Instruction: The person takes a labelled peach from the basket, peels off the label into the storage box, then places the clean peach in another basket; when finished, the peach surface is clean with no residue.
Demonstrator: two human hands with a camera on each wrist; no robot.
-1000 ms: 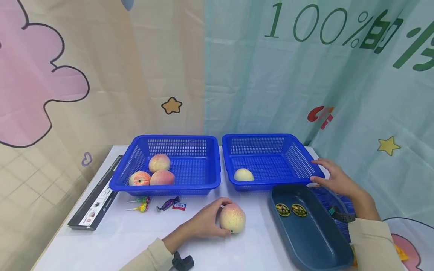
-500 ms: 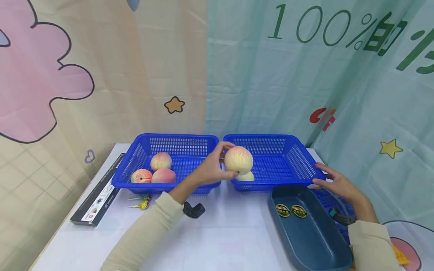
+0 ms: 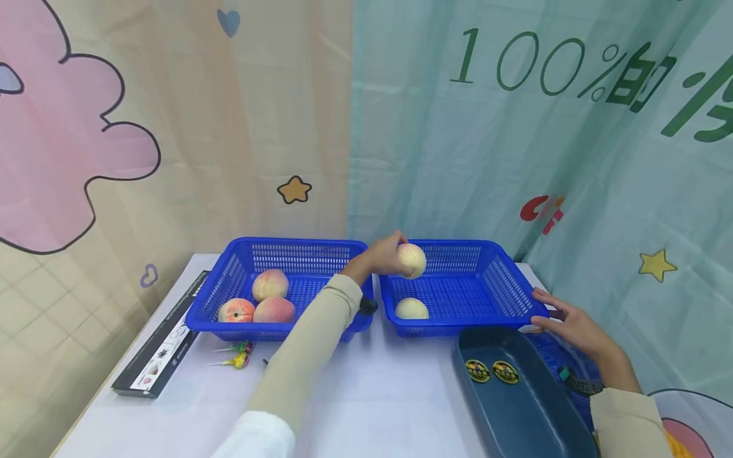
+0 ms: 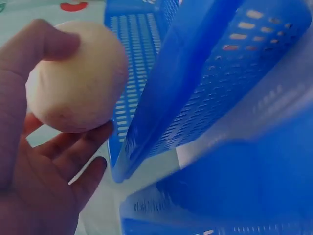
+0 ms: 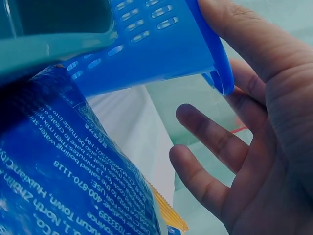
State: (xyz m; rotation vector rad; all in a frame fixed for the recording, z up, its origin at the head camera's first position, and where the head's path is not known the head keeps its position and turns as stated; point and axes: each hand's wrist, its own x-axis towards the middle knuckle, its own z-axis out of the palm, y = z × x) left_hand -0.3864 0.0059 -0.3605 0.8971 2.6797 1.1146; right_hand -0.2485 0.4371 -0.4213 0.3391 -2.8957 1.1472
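L hand [image 3: 389, 256]: clamped on peach [image 3: 411, 261]
Peach: round, no long axis; at L side of R basket [image 3: 441, 326], nr desk's [image 3: 395, 397] far edge
R hand [image 3: 579, 326]: fingers apart, at basket's R rim

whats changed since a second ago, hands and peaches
The left hand has carried its peach up and forward to the back left corner of the right basket, without letting go. The right hand stays at that basket's rim; the other peach in it and the three peaches in the left basket stay put.
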